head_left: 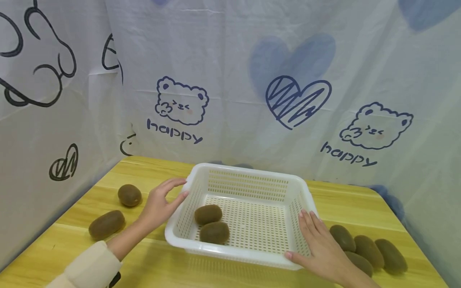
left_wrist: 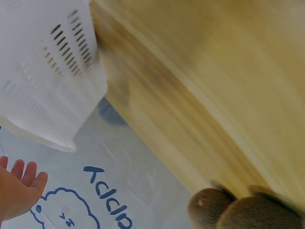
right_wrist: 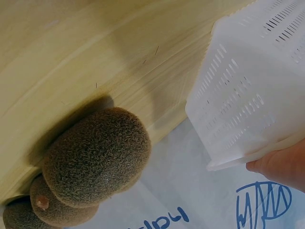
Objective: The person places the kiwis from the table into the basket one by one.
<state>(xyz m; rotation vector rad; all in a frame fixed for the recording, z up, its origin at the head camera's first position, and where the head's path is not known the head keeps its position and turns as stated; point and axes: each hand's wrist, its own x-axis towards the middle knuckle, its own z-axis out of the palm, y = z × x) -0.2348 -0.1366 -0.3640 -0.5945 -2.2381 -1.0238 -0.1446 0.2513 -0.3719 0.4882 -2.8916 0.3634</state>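
A white perforated plastic basket [head_left: 248, 249] sits on the wooden table between my hands. Two brown kiwifruits [head_left: 214, 233] lie together in its left part. My left hand [head_left: 160, 204] is at the left rim, fingers and thumb spread, fingertips right at the edge; in the left wrist view its fingers are extended just beyond the rim. Over the right rim rests my right hand [head_left: 320, 250], its fairly straight fingers reaching along the inner wall and the thumb at the front corner. The right wrist view shows part of this hand [right_wrist: 281, 167] against the rim.
Two kiwifruits, one farther back [head_left: 129, 195] and one nearer [head_left: 107, 225], lie on the table left of the basket. Several more kiwifruits [head_left: 369, 251] are grouped at the right, beside my right hand. A printed white cloth [head_left: 230, 104] hangs behind the table [head_left: 158, 264].
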